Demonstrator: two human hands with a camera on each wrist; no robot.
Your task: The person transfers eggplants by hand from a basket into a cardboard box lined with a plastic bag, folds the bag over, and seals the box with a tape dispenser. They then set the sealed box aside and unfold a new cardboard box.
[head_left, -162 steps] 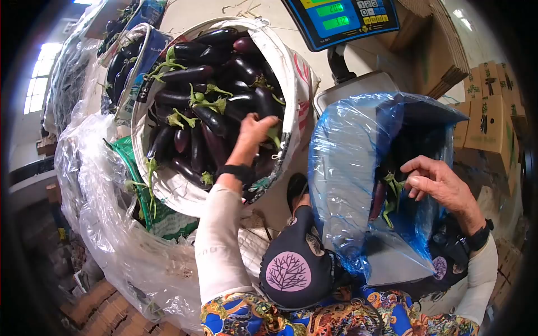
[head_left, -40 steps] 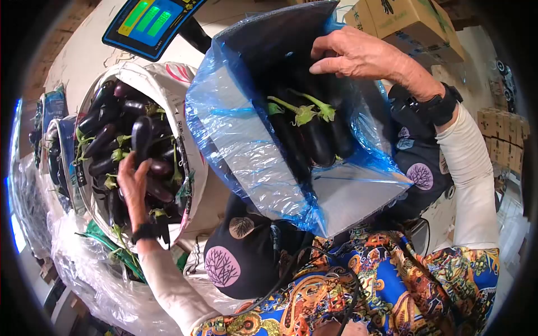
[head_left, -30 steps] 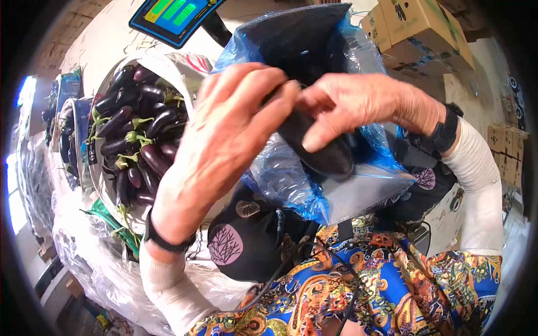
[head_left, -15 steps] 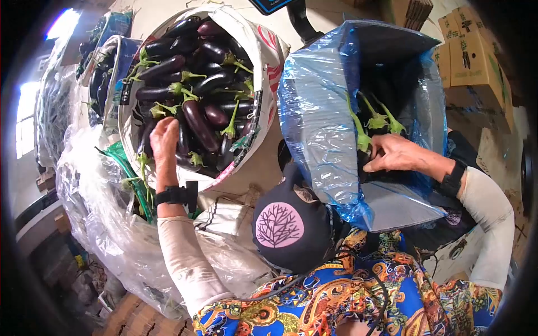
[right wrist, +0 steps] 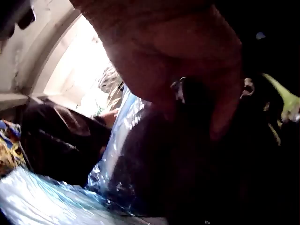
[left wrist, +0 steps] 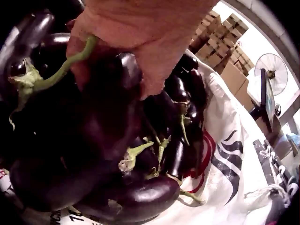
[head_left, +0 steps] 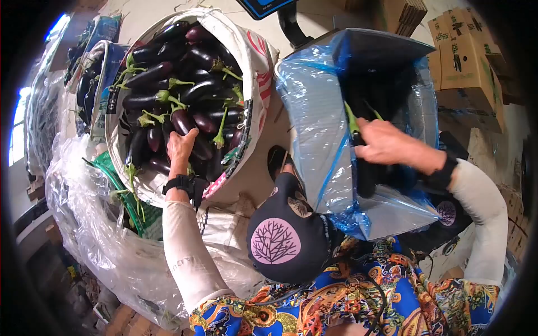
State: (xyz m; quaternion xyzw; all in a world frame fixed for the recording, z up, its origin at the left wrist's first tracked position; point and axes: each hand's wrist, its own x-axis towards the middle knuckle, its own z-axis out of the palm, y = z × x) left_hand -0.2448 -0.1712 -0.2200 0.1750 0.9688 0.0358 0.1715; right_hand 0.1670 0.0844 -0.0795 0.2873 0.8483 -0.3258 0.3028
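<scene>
Cardboard boxes (head_left: 465,53) stacked behind; scale post (head_left: 290,25) between white sack (head_left: 255,61) and blue-lined box (head_left: 314,112). Clear plastic sheeting (head_left: 95,235) beside the sack. Left hand (head_left: 182,147) curls round a dark, glossy eggplant (left wrist: 112,108) in the sack's pile. Right hand (head_left: 386,143) grips another eggplant (head_left: 365,173), green-stemmed, inside the box.

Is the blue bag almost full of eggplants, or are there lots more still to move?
Some eggplants already lie in the blue-lined box; how full it is can't be told. In hand: the right hand grips one inside it, and the left hand closes on another eggplant in the white sack. Left: that sack looks heaped with dozens more.
</scene>
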